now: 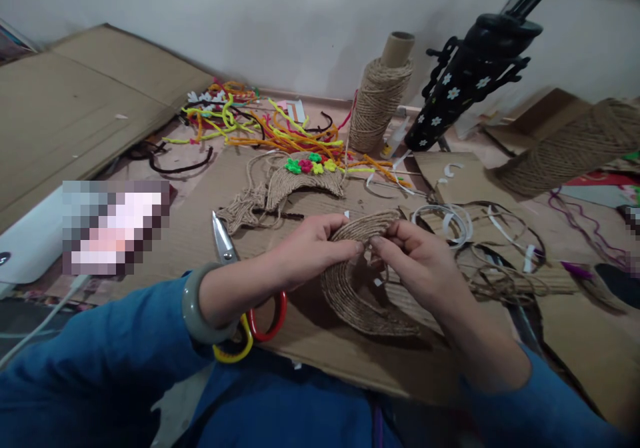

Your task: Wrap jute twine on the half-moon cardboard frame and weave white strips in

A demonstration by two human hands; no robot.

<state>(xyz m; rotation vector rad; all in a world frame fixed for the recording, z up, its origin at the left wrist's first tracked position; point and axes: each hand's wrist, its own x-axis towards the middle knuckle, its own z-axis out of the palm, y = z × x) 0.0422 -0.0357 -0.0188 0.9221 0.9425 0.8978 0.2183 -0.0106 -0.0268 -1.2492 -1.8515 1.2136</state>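
My left hand [310, 245] and my right hand [420, 261] both pinch the upper edge of a crescent-shaped piece wrapped in jute twine [350, 288], held just above a cardboard sheet [330, 348]. The fingertips of both hands meet at the piece's top. A grey bangle sits on my left wrist. Scissors [225, 245] with red and yellow handles lie partly under my left forearm. A finished jute piece with coloured flowers [305, 178] lies farther back.
A jute twine spool [377, 101] stands at the back, a second spool [565, 151] lies at right. Coloured pipe cleaners [260, 128] are heaped behind. White tape strips and loose twine [480, 241] lie right of my hands. A black tripod [475, 75] leans nearby.
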